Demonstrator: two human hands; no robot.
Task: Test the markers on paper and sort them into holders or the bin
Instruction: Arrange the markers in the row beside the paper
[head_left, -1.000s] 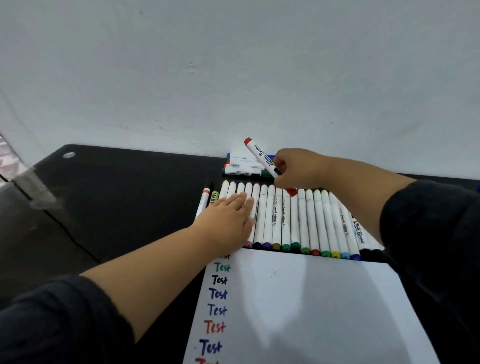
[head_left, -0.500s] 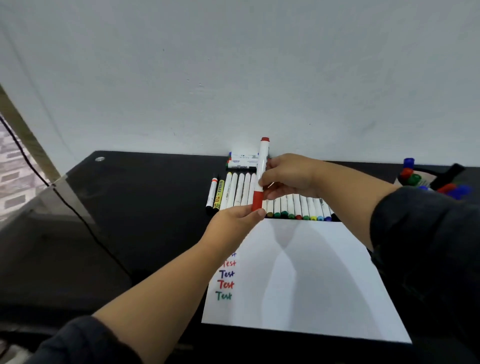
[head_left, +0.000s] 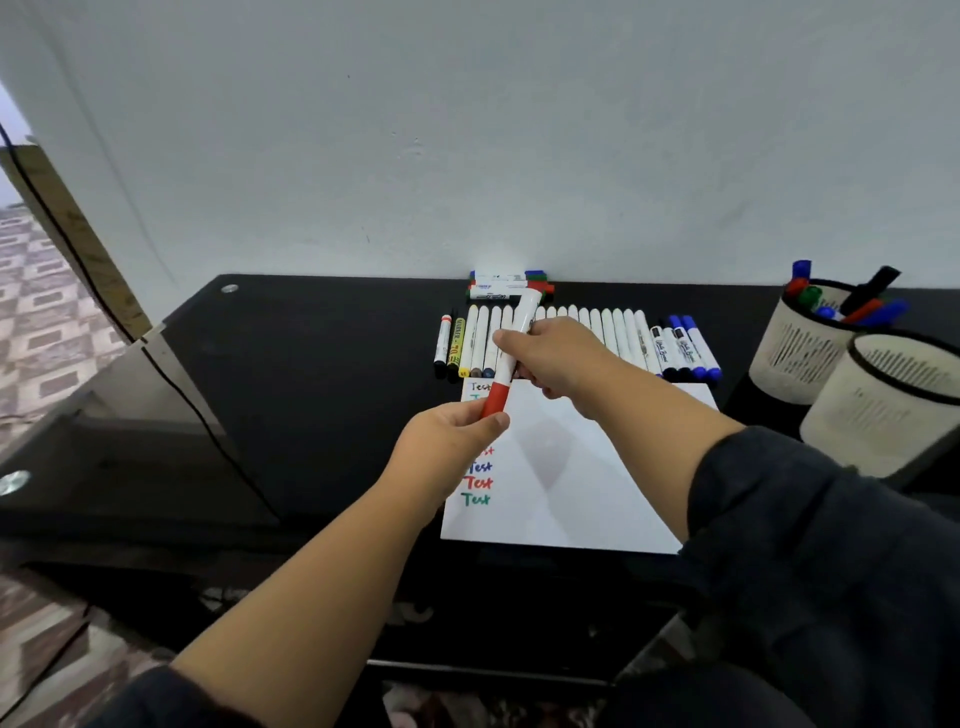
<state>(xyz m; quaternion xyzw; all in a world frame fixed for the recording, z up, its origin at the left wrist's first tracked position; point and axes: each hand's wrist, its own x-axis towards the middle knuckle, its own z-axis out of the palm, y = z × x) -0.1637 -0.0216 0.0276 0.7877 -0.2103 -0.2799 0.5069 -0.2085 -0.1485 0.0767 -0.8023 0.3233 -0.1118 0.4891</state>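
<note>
**Ana:** While you hold the red marker (head_left: 511, 358) up over the paper (head_left: 582, 467), your right hand (head_left: 558, 358) has its fingers curled round the white barrel and your left hand (head_left: 452, 436) pinches the red cap (head_left: 496, 397) between thumb and fingertips. Why grip both ends?

**Ben:** That looks like the pull to uncap it. You steady the barrel with one hand so the other can tug the cap straight off along the axis; the cap appears seated for now.

**Ana:** Where does it sit relative to everything else?

**Ben:** Lifted clear of the worktop (head_left: 322, 364), tilted, cap end towards you at 7 o'clock, tail towards the wall at 1 o'clock. Behind it lies the row of markers (head_left: 613, 332), side by side along the far edge of the paper, likely queued for testing.

**Ana:** And the sheet?

**Ben:** Coloured "Test" words (head_left: 477, 483) run down its left margin, so you keep the right side blank for more trials. Two holders (head_left: 810, 353) stand at 3 o'clock, within your right arm's reach; the far one already carries several markers. I cannot see a bin.
</note>
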